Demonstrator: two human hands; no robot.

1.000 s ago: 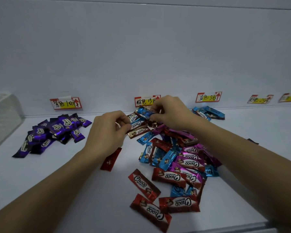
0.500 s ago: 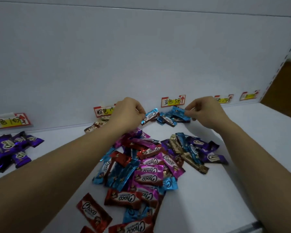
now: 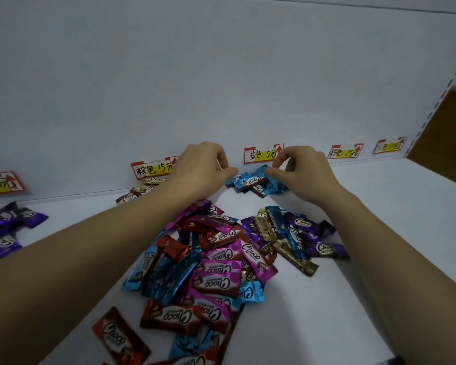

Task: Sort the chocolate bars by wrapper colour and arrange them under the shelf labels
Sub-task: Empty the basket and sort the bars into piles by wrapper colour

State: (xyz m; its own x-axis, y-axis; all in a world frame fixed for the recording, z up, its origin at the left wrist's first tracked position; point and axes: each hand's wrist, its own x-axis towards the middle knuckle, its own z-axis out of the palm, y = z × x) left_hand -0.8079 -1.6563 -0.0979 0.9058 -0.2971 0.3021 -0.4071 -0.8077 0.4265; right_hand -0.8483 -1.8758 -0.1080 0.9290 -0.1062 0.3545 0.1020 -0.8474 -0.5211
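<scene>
A small pile of blue bars [image 3: 253,181] lies against the back wall under the blue label [image 3: 261,154]. My right hand [image 3: 304,175] pinches the right end of the top blue bar. The curled fingers of my left hand [image 3: 202,169] reach its left end; a grip there is not visible. A mixed heap of chocolate bars [image 3: 221,256] in red, pink, blue, purple and gold lies between my forearms. Brown bars [image 3: 138,192] sit under the brown label [image 3: 153,168]. Purple bars [image 3: 5,225] lie at the far left under the purple label [image 3: 3,184].
Two more labels, a pink label [image 3: 345,151] and a far right label [image 3: 390,146], hang on the back wall with bare shelf below them. The shelf's perforated upright [image 3: 432,111] ends it on the right. Loose red bars [image 3: 119,338] lie near the front edge.
My left hand carried a blue bar right to the blue pile, and my right hand closed in on the same bar. The view has swung right, away from the purple bars.
</scene>
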